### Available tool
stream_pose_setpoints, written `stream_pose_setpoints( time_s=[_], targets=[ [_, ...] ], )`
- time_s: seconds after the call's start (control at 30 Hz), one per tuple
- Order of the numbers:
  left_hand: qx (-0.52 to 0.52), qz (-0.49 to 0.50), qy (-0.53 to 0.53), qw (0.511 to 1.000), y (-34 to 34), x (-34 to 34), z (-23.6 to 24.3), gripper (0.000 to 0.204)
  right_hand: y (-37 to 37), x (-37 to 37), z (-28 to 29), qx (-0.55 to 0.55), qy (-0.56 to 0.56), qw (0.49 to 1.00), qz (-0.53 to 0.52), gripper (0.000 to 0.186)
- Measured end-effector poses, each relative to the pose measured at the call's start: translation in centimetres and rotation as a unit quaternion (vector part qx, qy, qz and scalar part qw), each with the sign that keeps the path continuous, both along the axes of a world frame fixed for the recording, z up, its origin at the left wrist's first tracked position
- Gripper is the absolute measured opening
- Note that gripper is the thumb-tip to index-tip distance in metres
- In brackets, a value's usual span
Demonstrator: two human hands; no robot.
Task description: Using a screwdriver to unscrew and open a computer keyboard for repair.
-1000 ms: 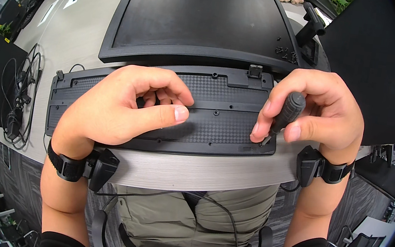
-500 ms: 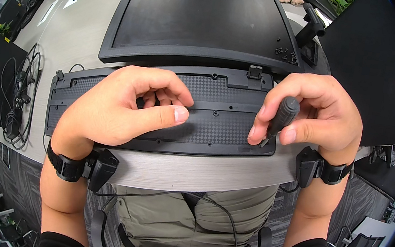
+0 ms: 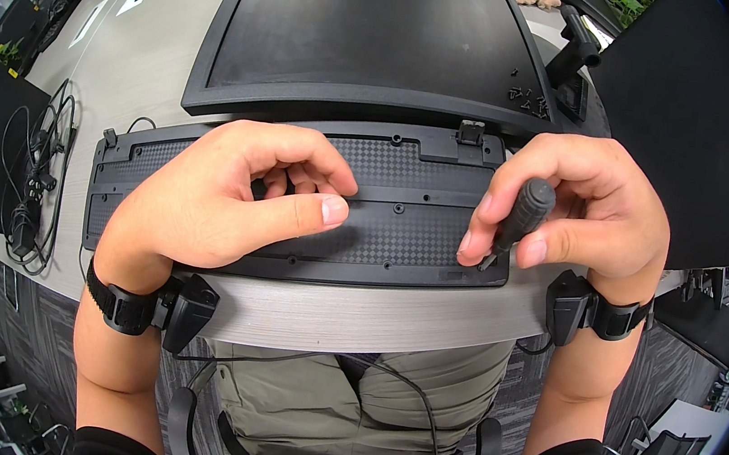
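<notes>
A black keyboard [image 3: 362, 244] lies with its underside up along the desk's near edge, its checkered panel dotted with screw holes. One flip-out foot [image 3: 471, 132] stands up at its far right corner. In my right hand [image 3: 599, 206] is a black screwdriver [image 3: 525, 215], gripped between thumb and fingers. Its shaft slants down to the keyboard's near right corner, where the tip is partly hidden by my fingers. My left hand [image 3: 214, 191] rests over the keyboard's left half, thumb and index finger apart, holding nothing I can see. It covers part of the panel.
Beyond the keyboard lies a black monitor [image 3: 370, 33], with several small dark screws [image 3: 530, 100] scattered on its right side. A bundle of black cables [image 3: 32, 196] is at the left. A black stand [image 3: 575, 58] rises at the right, near a dark panel [image 3: 686, 131].
</notes>
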State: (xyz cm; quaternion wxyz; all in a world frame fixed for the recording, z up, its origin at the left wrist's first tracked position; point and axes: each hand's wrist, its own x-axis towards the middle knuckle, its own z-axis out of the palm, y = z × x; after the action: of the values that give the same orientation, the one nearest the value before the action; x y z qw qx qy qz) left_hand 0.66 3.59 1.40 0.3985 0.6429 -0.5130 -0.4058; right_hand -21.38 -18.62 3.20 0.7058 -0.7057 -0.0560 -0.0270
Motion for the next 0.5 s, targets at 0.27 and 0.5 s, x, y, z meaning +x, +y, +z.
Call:
stream_pose_setpoints(
  time_s=[0.27,0.5],
  targets=[
    [0.001,0.000,-0.001,1.000,-0.02,0.02,-0.01,0.025,-0.14,0.03,0.02,-0.015,-0.006,1.000,0.008,0.029],
    [0.002,0.000,-0.003,1.000,0.01,-0.01,0.05,0.026,0.05,0.04,0.11,0.009,0.002,1.000,-0.008,0.030]
  ],
)
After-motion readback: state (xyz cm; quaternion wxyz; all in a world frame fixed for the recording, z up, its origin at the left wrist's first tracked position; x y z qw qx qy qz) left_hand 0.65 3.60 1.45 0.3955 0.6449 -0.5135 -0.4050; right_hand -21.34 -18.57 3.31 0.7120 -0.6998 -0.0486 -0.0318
